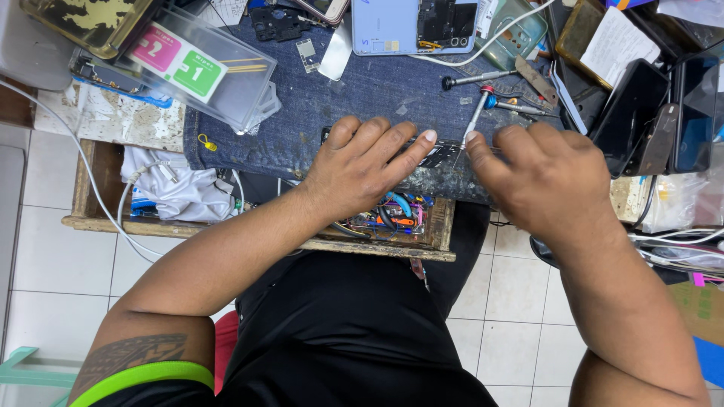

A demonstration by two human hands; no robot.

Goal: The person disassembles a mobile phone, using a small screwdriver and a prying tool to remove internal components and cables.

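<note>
The dark phone (445,156) was lying flat at the near edge of the blue denim cloth (362,98) on the bench, mostly buried under both hands, so only a sliver of it showed between them. The left hand (362,169) was pressed flat on it, fingers together and stretched toward the right, holding it down rather than gripping. The right hand (547,181) was curled over the phone's right end and pinching a thin screwdriver with a red and blue collar (478,113), which leaned up and away with its tip down at the phone between the two hands.

Containers: the open wooden drawer (392,245) right below the hands had a tangle of small tools with blue and orange handles in it, couldn't make out more than that. Further left, the same wooden tray held a crumpled white bag (181,188) and a white cable (105,203). Up top left was a clear plastic box (200,64) with pink and green packets inside.

Two more screwdrivers (483,77) were on the cloth just past the hands, a light blue phone with its back opened (411,26) sat at the far edge, and a pile of dark phones (648,113) stood off to the right.
</note>
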